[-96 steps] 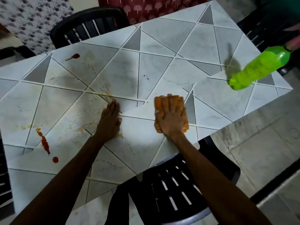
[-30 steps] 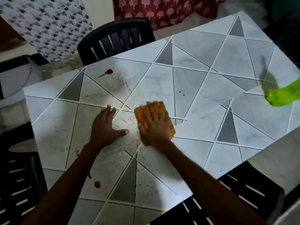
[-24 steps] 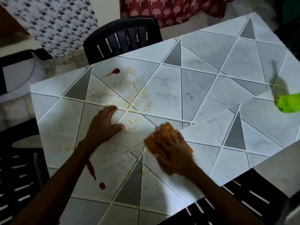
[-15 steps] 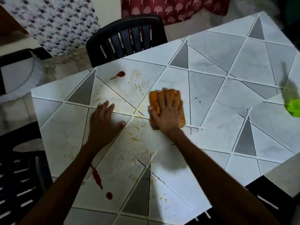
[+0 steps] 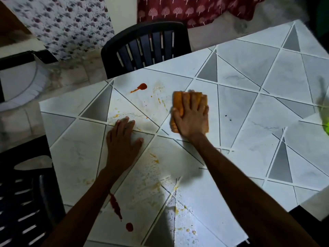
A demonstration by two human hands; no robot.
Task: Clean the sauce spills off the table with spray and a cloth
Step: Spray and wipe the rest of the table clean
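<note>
My right hand (image 5: pixel 191 118) lies flat, fingers spread, on a folded orange cloth (image 5: pixel 178 102) and presses it onto the grey-and-white patterned table (image 5: pixel 249 107). My left hand (image 5: pixel 122 139) rests flat on the tabletop to the left of the cloth, holding nothing. A red sauce blob (image 5: pixel 141 87) sits beyond the left hand, left of the cloth. A red streak (image 5: pixel 115 207) and a red drop (image 5: pixel 129 226) lie near my left forearm. Yellow smears (image 5: pixel 156 188) cover the near middle of the table. A sliver of the green spray bottle (image 5: pixel 326 128) shows at the right edge.
A black slatted chair (image 5: pixel 146 47) stands at the table's far side. Another black chair (image 5: pixel 23 202) stands at the left. A floral curtain (image 5: pixel 67 24) and a red patterned cloth (image 5: pixel 192 9) hang behind.
My right hand has wiped the cloth back and forth, toward me and then out across the table, ending closer to the far red blob. The left hand stayed flat. The view shifted, pushing the bottle nearly out.
</note>
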